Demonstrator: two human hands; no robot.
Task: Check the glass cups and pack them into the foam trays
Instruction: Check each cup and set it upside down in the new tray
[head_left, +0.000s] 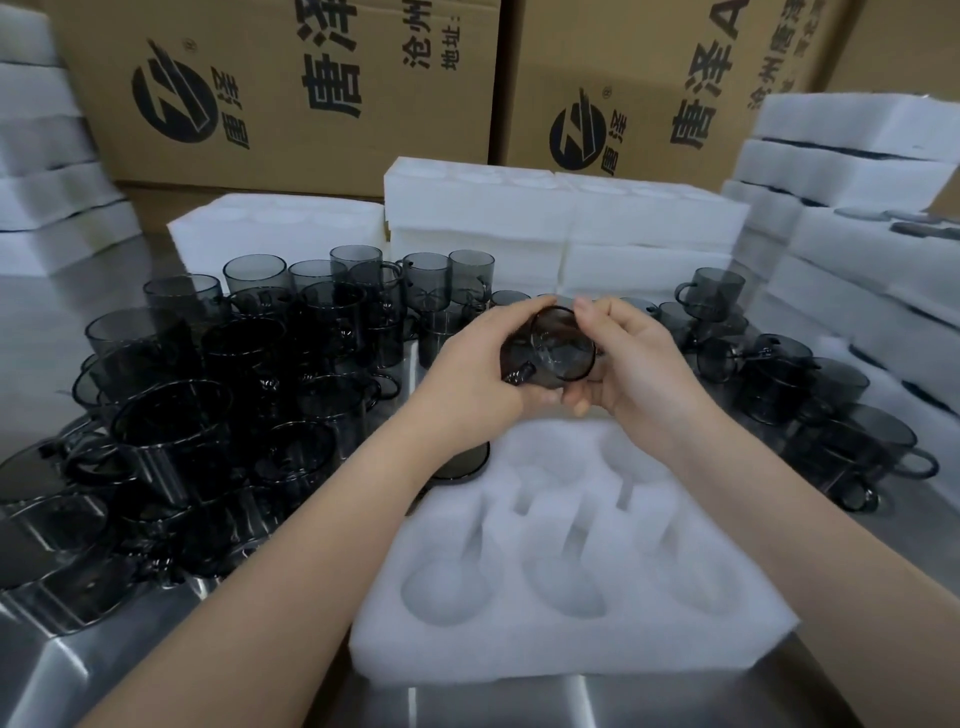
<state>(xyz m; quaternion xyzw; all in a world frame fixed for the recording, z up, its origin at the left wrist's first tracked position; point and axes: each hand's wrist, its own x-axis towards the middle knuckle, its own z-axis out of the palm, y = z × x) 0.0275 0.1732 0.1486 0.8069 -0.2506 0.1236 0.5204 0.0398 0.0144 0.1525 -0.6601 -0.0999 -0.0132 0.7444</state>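
- We see both bare forearms reaching in from the lower corners and meeting above the far edge of the foam tray (545, 654).
- The left hand (467, 364) cups the smoky glass cup (553, 348) from the left. Its fingers curl over the far side and its thumb lies underneath, close to the cup's handle.
- The right hand (639, 374) grips the cup from the right, with the thumb on the upper rim and the fingers curled under the lower side.
- Held between the two hands, the cup lies tilted on its side in the air. Its mouth faces us and its handle points down and to the left.
- The tray sits on the steel counter (156, 665) just below the hands, and its round pockets show white.
- We can make out one dark cup (465, 462) in the tray's far-left pocket, partly hidden by the left forearm.
- A crowded heap of cups (208, 389) stands to the left of the tray, and a smaller group (805, 395) stands to the right.
- Stacked foam trays (566, 223) stand behind the cups, with printed cardboard boxes (291, 78) behind them.
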